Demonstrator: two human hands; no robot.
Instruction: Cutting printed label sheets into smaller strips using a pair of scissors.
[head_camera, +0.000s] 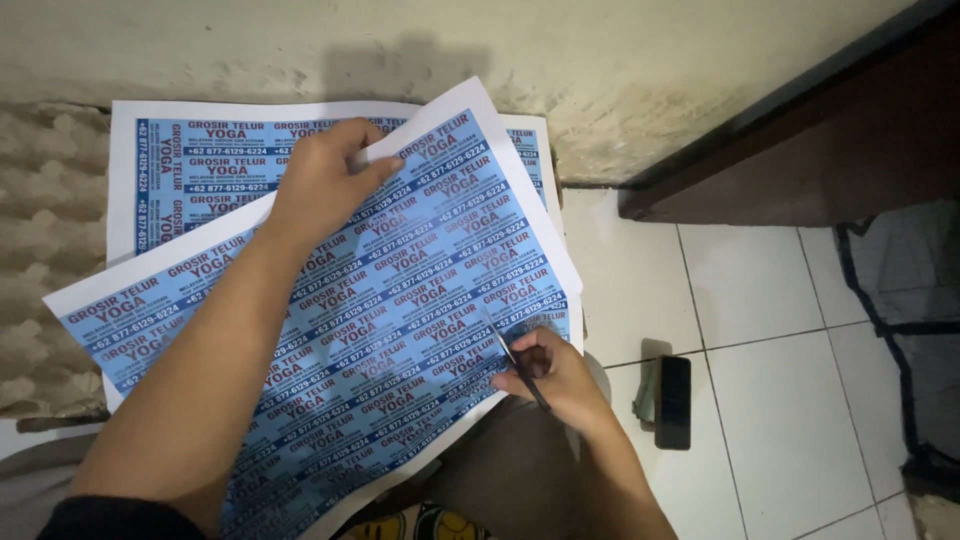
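At the far left, around nine o'clock, lies a stack of grey moulded pulp egg trays (45, 250), partly covered by paper. On it, toward eleven o'clock, rests a white paper sheet printed with rows of blue labels (200, 165), lying flat and square to the wall. Over this sheet, tilted so its long edge runs from eight o'clock up to one o'clock, lies a second large white sheet of blue printed labels (420, 290); it overlaps the lower sheet and reaches past the person's lap at six o'clock.

The left hand (325, 180), its forearm crossing the tilted sheet from seven o'clock, sits near twelve o'clock of that sheet, the fingers curled and pinching its upper edge, thumb on top.

At the sheet's four o'clock corner the right hand (550, 375) has its fingers closed narrowly around a thin dark-handled cutting blade (520, 368), its tip touching the sheet's lower right edge.

Further right, at three o'clock from that hand, a black slab-shaped phone (673, 402) lies on the white tiled floor (780, 400), well apart from the sheets. A dark wooden door frame (800, 130) runs across at two o'clock.
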